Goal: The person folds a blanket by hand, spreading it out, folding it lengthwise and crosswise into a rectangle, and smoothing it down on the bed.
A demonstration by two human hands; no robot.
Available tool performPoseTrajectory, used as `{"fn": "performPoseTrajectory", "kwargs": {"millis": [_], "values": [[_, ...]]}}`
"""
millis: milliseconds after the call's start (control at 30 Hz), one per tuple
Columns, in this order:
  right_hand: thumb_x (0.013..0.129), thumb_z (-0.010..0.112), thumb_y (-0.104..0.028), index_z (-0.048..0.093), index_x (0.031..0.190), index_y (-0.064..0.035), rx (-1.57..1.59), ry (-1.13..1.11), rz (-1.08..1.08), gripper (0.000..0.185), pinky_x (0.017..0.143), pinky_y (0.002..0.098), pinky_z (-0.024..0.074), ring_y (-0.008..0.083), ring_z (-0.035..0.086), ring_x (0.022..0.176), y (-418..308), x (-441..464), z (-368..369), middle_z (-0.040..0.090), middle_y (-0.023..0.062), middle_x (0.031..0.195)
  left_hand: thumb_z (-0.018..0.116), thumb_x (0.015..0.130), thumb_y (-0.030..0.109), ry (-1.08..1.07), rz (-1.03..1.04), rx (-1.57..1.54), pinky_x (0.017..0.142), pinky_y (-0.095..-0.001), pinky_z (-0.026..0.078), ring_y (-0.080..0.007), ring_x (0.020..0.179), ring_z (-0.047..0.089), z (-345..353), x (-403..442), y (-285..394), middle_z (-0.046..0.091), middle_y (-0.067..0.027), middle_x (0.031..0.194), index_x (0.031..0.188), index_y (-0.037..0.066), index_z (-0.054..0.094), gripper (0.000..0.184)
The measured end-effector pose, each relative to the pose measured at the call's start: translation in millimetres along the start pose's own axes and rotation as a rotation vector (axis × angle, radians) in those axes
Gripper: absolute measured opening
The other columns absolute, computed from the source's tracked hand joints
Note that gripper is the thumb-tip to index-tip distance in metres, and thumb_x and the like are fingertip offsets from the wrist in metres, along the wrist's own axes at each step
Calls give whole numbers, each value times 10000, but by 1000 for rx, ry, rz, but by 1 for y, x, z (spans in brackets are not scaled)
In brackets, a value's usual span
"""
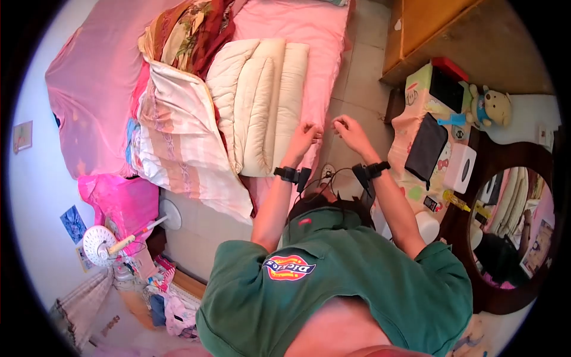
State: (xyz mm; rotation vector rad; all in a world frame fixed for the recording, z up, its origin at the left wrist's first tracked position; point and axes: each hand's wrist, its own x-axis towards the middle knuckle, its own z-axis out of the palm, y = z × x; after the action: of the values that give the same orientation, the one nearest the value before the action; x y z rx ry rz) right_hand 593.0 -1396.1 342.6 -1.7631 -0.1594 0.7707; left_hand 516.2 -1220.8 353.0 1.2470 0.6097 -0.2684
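Note:
My left hand (306, 137) is raised near the bed's right edge, fingers curled in, with nothing visible in it. Just right of it, above the floor, my right hand (352, 132) has its fingertips bent together, also with nothing visible in it. A small gap separates the two hands. Nearest to my left hand lies a folded cream quilt (259, 101) on the pink bed sheet (318, 59). Beside the quilt, a white and tan patterned cover (178, 131) spreads over the bed's left side and hangs off its near edge.
A bunched red floral blanket (190, 35) lies at the back of the bed. On the right, a dressing table with an oval mirror (511, 223) holds a dark pouch (427, 149), a tissue box (460, 168) and a plush bear (493, 107). A white fan (100, 245) stands lower left.

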Motion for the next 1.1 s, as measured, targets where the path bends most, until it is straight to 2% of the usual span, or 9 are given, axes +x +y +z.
{"fn": "performPoseTrajectory", "kwargs": {"millis": [67, 167, 333, 500, 600, 733, 800, 1000, 1100], "values": [[897, 504, -165, 573, 1009, 15, -30, 2, -88, 223, 740, 291, 485, 166, 619, 816, -19, 9, -5, 656, 101, 898, 541, 919, 211, -32, 0, 3, 706, -250, 474, -130, 804, 610, -6, 13, 9, 637, -66, 916, 988, 37, 535, 187], [921, 490, -164, 578, 1015, -27, 39, -13, -93, 188, 681, 269, 486, 132, 606, 799, -32, 19, -16, 644, 49, 908, 545, 919, 219, 18, -40, 17, 701, -248, 473, -134, 805, 613, -8, 32, 20, 639, -67, 921, 996, 44, 542, 191], [916, 496, -140, 579, 1014, -18, 6, 13, -98, 177, 670, 266, 489, 133, 606, 796, -44, 75, -49, 640, 54, 894, 540, 910, 207, 52, -22, -45, 692, -259, 471, -143, 800, 606, 5, 92, 56, 641, -78, 913, 980, 37, 541, 184], [916, 493, -133, 583, 1001, -13, 22, 4, -103, 173, 668, 262, 491, 127, 604, 793, -85, 170, -91, 637, 55, 886, 543, 910, 202, 67, 51, -112, 701, -266, 475, -140, 799, 605, 22, 189, 104, 644, -75, 908, 966, 38, 542, 174], [917, 488, -127, 584, 996, -14, -98, -32, -82, 168, 680, 263, 492, 127, 603, 795, -120, 237, -125, 638, 56, 891, 545, 912, 189, 123, 99, -159, 702, -269, 480, -141, 793, 607, 38, 246, 151, 647, -75, 894, 963, 34, 545, 164], [922, 478, -117, 582, 986, -12, -107, -105, -111, 161, 700, 270, 493, 130, 602, 802, -176, 307, -172, 635, 55, 898, 544, 916, 170, 163, 318, -198, 678, -265, 483, -137, 762, 605, 53, 306, 223, 644, -73, 854, 943, 23, 546, 150], [924, 478, -115, 576, 989, -13, -66, -58, -108, 155, 701, 267, 492, 126, 599, 807, -205, 335, -197, 635, 51, 899, 545, 917, 164, 175, 384, -183, 670, -262, 483, -133, 751, 603, 58, 327, 248, 642, -72, 840, 936, 20, 546, 145], [909, 496, -109, 580, 984, -4, -55, -103, -140, 155, 671, 248, 479, 117, 599, 774, -228, 451, -248, 635, 48, 854, 539, 916, 145, 298, 495, -201, 665, -252, 477, -124, 748, 596, 48, 406, 316, 638, -64, 841, 928, 18, 542, 127], [907, 493, -109, 575, 986, -1, -70, -235, -113, 158, 684, 253, 480, 124, 599, 791, -252, 527, -261, 634, 55, 884, 541, 913, 136, 336, 522, -192, 680, -252, 479, -125, 770, 600, 43, 447, 342, 641, -73, 864, 946, 12, 538, 127]]}}
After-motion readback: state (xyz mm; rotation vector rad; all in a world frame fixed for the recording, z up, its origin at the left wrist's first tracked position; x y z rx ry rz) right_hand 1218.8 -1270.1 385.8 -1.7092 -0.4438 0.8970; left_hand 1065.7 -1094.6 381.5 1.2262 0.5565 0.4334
